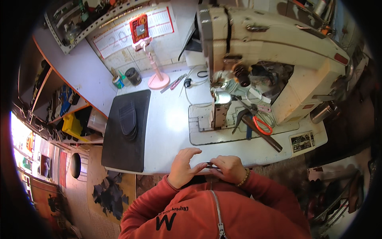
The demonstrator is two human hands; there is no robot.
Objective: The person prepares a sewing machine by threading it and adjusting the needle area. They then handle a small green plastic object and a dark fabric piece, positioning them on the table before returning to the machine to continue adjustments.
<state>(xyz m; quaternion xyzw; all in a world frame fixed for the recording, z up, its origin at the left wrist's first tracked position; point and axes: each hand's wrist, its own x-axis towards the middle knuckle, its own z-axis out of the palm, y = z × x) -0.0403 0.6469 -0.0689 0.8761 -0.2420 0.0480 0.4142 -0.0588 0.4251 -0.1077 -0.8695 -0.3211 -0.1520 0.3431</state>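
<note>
Along the front edge of the white table (167, 149): one small dark piece (209, 165), exact kind too small to tell. Good handling, as judged: light, steady fingertip pinch by the right hand (231, 169), thumb of the left hand (182, 169) guiding. Position: between both, at the right fingertips, which appear closed on it; left thumb and index spread wide, thumb tip beside the piece.

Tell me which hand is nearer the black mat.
Left. The left hand is right of the black mat, apart from it; the right hand lies farther right.
</note>
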